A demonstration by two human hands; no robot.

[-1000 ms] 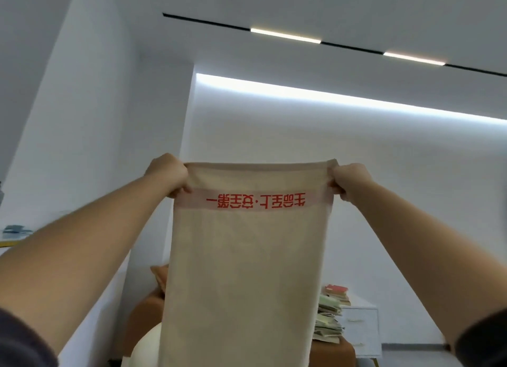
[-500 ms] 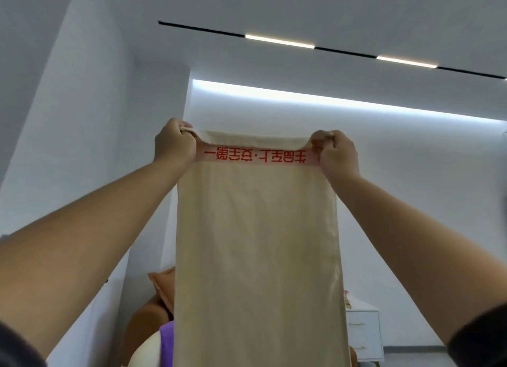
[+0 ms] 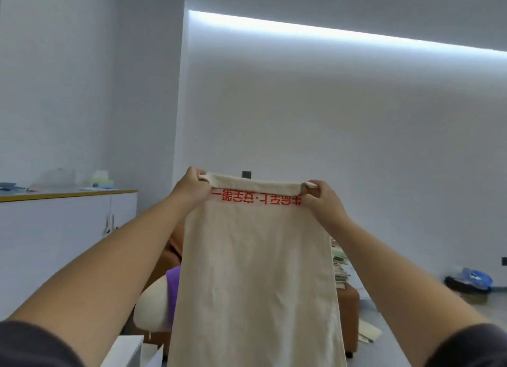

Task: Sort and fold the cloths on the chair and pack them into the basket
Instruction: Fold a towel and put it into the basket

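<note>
A long beige cloth (image 3: 255, 279) with a band of red printed characters near its top hangs straight down in front of me. My left hand (image 3: 192, 190) grips its top left corner and my right hand (image 3: 319, 199) grips its top right corner. The top edge is folded over between them. Behind the cloth, a purple cloth (image 3: 172, 287) lies on a pale rounded chair (image 3: 151, 303), mostly hidden. No basket is in view.
A brown sofa (image 3: 347, 306) stands behind the cloth with a stack of papers (image 3: 338, 270) on its right side. A white cabinet (image 3: 60, 235) with a yellow-edged top runs along the left wall. A blue and black heap (image 3: 470, 281) lies on the floor at right.
My view has tilted down, so hands and cloth sit lower against the room. The cloth's top edge has been rolled over further toward me.
</note>
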